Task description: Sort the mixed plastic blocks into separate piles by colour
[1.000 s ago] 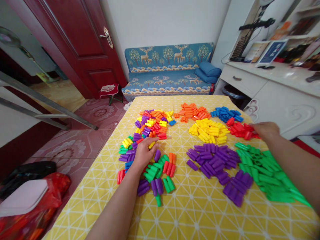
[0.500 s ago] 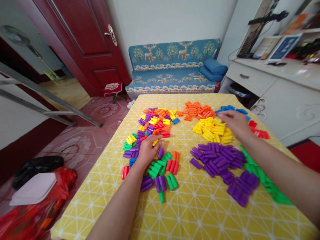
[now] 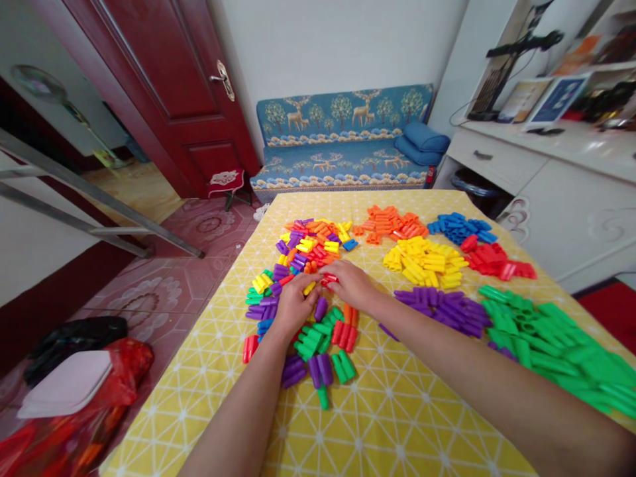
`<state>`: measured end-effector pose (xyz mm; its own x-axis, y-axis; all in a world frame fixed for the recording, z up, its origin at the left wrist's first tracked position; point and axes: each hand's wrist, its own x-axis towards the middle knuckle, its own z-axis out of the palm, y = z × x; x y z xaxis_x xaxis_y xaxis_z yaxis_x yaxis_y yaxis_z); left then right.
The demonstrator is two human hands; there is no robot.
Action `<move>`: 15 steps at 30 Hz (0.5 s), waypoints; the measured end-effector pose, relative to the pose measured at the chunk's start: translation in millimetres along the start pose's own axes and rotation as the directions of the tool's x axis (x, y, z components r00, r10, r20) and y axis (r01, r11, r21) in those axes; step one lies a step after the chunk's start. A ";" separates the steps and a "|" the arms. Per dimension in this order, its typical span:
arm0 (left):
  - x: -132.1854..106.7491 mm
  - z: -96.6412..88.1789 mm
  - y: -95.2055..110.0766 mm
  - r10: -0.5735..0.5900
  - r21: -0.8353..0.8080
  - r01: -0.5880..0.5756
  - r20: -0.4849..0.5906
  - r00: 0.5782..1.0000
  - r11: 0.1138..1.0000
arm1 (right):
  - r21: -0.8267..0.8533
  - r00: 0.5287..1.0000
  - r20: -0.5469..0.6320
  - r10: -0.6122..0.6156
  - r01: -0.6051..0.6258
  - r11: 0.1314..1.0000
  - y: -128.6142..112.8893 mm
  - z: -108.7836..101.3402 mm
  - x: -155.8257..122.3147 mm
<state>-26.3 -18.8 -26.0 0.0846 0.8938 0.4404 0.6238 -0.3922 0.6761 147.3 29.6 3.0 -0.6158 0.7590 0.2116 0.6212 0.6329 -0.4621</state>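
On a yellow patterned tablecloth (image 3: 397,411) lies a mixed heap of coloured plastic pegs (image 3: 303,248). My left hand (image 3: 293,303) rests on the near part of this heap, fingers curled around a yellow peg (image 3: 309,288). My right hand (image 3: 350,283) reaches across beside it, fingertips pinching a red peg (image 3: 328,279). To the right lie sorted piles: orange (image 3: 390,224), blue (image 3: 460,227), yellow (image 3: 426,260), red (image 3: 491,260), purple (image 3: 447,308) and green (image 3: 541,334). My right forearm covers part of the purple pile.
A blue patterned sofa (image 3: 342,142) stands beyond the table, beside a dark red door (image 3: 163,86). White cabinets (image 3: 561,192) run along the right. A red bag with a white package (image 3: 69,391) sits on the floor at the left, near a small stool (image 3: 226,182).
My right hand has swung from the red pile at the far right, over the blue and yellow piles, across to the mixed heap beside my left hand. The left hand has barely moved.
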 end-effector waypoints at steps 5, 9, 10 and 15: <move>0.0 -0.4 0.1 -0.009 -0.029 0.009 0.008 1.000 1.000 | -0.069 0.988 0.032 0.148 -0.146 0.987 -7.6 5.2 -5.2; -0.7 -0.5 0.3 -0.017 -0.018 0.017 0.003 1.000 1.000 | -0.191 0.970 0.100 0.223 -0.201 0.961 -11.3 -5.3 -9.3; -0.9 -0.3 0.0 -0.019 -0.013 0.019 -0.001 1.000 1.000 | -0.202 0.970 0.090 0.226 -0.204 0.958 -8.8 -11.1 -10.5; -1.7 1.2 -2.1 -0.010 0.002 0.010 -0.005 1.000 1.000 | -0.145 0.906 -0.209 0.368 -0.401 0.905 43.5 -63.4 -27.1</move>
<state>-26.9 -19.3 -28.9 0.0744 0.8965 0.4367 0.6261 -0.3828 0.6793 221.8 46.3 31.8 -0.2278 0.9526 0.2015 0.8791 0.2903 -0.3781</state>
